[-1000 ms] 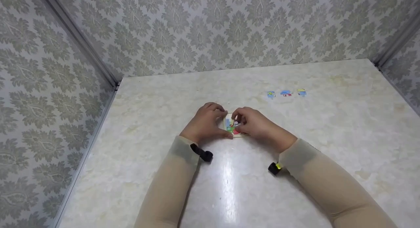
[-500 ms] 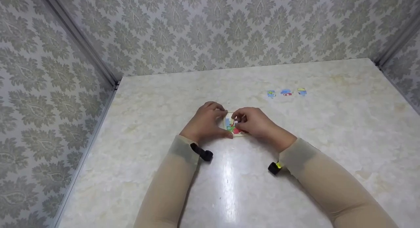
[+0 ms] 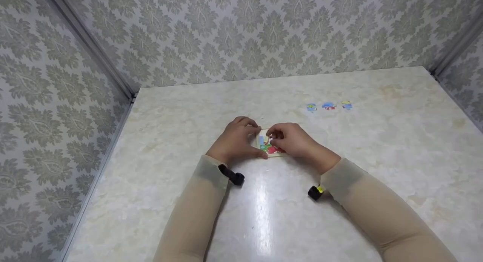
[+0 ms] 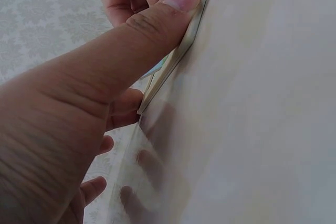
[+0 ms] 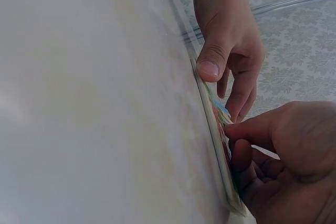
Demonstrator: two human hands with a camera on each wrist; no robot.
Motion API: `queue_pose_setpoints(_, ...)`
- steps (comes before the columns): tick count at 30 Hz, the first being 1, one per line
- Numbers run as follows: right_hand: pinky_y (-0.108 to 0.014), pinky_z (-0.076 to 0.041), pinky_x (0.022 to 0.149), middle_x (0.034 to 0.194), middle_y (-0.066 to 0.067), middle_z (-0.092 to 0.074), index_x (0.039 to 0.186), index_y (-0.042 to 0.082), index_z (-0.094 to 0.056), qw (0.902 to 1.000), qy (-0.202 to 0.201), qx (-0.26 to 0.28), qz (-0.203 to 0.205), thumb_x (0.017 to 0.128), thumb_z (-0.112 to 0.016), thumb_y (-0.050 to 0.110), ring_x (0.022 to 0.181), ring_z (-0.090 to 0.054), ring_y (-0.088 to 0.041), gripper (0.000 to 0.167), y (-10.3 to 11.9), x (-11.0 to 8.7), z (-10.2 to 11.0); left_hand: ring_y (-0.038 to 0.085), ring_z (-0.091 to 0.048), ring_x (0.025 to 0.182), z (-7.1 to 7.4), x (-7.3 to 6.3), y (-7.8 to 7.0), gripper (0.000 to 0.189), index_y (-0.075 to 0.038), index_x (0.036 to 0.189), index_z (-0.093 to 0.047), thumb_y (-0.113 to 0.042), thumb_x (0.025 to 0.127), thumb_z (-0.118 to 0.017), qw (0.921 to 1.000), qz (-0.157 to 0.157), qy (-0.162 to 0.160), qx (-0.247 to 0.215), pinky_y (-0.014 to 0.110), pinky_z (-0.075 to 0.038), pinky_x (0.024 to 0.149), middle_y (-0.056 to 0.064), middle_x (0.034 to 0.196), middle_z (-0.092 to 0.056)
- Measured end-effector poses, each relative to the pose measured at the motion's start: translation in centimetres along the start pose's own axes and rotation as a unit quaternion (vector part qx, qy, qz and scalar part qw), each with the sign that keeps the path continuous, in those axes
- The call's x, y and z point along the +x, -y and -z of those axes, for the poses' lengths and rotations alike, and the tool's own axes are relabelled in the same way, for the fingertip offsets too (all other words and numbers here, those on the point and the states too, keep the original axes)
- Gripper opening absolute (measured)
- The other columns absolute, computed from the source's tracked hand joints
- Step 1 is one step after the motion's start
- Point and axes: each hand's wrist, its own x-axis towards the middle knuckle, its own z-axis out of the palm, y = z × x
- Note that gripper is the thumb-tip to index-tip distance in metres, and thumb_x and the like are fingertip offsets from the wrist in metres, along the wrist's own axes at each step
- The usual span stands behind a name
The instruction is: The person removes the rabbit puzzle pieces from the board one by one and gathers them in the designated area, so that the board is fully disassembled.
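Observation:
A small picture puzzle board (image 3: 277, 155) with a pale wooden rim lies on the table between the two hands. Its left side is gripped by my left hand (image 3: 237, 141), thumb at the near edge and index finger at the far corner. Over the board, my right hand (image 3: 296, 141) pinches a puzzle piece (image 5: 224, 113) between thumb and fingers. That piece appears tilted against the board in the right wrist view, and the fingers hide much of it. Blue, green and red picture parts show inside the rim. The board's right side is covered by the right hand.
Three loose puzzle pieces lie in a row farther back on the right: a left one (image 3: 311, 107), a middle one (image 3: 328, 106) and a right one (image 3: 346, 105). Patterned wall panels (image 3: 256, 36) stand at the back and sides of the marbled table (image 3: 181, 216).
The right fingers have shifted slightly with the piece over the board, and more of the red and white picture shows beside them. My left hand keeps its place on the board.

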Motion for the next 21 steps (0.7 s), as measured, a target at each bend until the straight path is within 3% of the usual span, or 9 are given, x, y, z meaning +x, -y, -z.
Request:
queue_pose_setpoints(8, -0.033, -0.054, 0.076, 0.102, -0.008, -0.073, 0.135, 0.008, -0.076, 0.9996, 0.012, 0.022, -0.014, 0.112, -0.069, 0.013, 0.074, -0.060, -0.016, 0.024, -0.06, 0.11, 0.07, 0.023, -0.046, 0.157, 0.04, 0.09, -0.01, 0.093, -0.016, 0.152, -0.074, -0.066, 0.078, -0.099, 1.0000, -0.004, 0.000, 0.005, 0.043, -0.035, 0.137, -0.001, 0.151, -0.065)
queue_pose_setpoints(16, -0.032, -0.055, 0.076, 0.101, -0.008, -0.074, 0.134, 0.007, -0.077, 0.9994, 0.013, 0.027, -0.020, 0.112, -0.069, 0.014, 0.075, -0.061, -0.016, 0.024, -0.08, 0.06, 0.04, 0.023, -0.046, 0.158, 0.08, 0.12, -0.10, 0.096, -0.017, 0.155, -0.072, -0.067, 0.078, -0.099, 0.9999, 0.005, 0.002, 0.010, 0.044, -0.035, 0.138, 0.000, 0.151, -0.065)
queue_pose_setpoints(21, -0.030, -0.058, 0.072, 0.105, -0.009, -0.073, 0.137, 0.005, -0.074, 0.9968, 0.021, 0.071, -0.032, 0.113, -0.067, 0.011, 0.076, -0.065, -0.016, 0.026, -0.15, 0.06, 0.29, 0.024, -0.046, 0.158, 0.08, 0.19, -0.14, 0.097, -0.016, 0.156, -0.071, -0.068, 0.078, -0.098, 0.9999, 0.005, 0.006, 0.014, 0.045, -0.035, 0.138, 0.000, 0.152, -0.065)
